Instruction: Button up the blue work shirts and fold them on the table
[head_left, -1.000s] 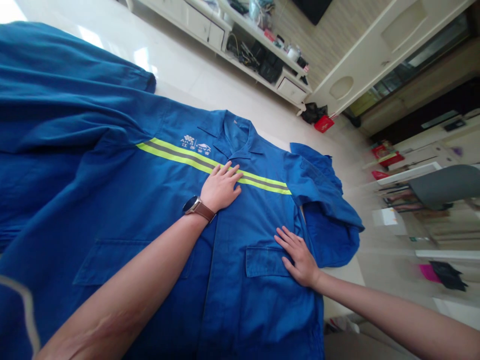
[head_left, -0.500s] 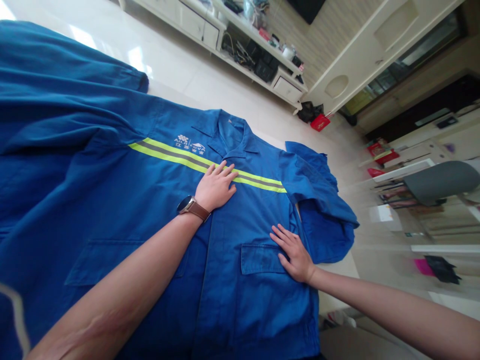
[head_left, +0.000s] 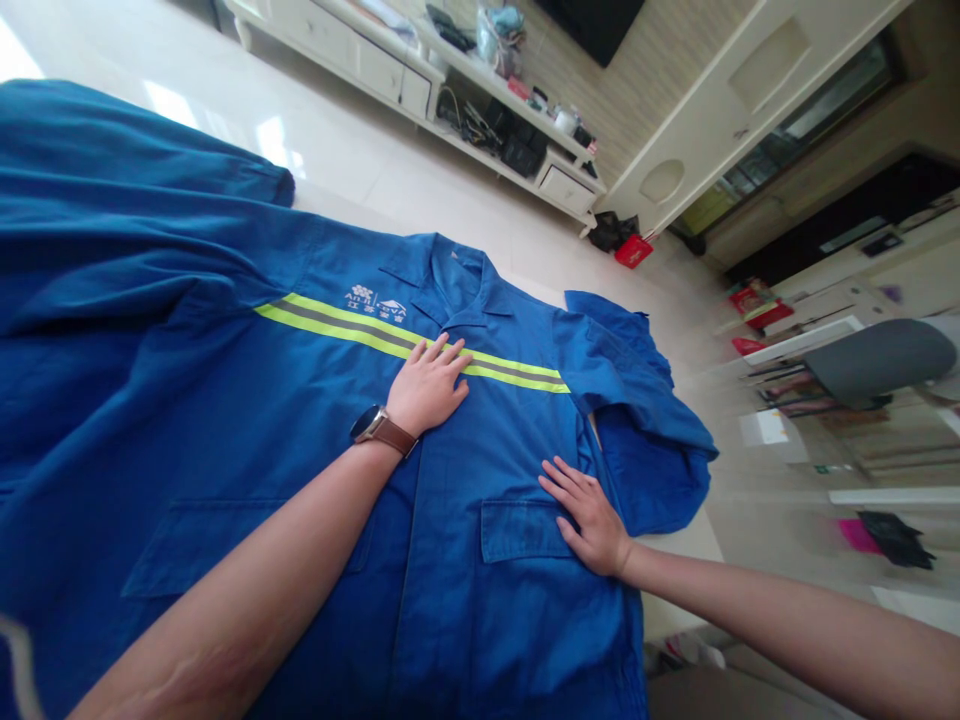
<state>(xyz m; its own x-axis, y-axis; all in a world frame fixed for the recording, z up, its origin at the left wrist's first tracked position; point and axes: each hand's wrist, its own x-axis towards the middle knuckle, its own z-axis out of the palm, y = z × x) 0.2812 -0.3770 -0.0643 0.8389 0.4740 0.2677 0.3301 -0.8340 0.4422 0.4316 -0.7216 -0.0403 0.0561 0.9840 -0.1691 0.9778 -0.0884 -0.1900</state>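
A blue work jacket lies spread out, front side up, with its collar pointing away from me. Across its chest runs a yellow and grey reflective stripe, below a white printed logo. My left hand, a watch on its wrist, rests flat on the stripe and the front placket, fingers stretched. On the jacket's right side, my right hand lies open at the edge of the pocket flap, its palm against the cloth. The sleeve on the right is bent and partly folded.
Beyond the jacket stands a white TV cabinet with clutter and cables on it. A red box and a black bag sit on the floor beside its end. At the right is a grey chair. A white door is behind.
Both hands stay flat in about the same places on the jacket. The view has tilted slightly, so the jacket's upper part and the room's far side appear a little shifted.
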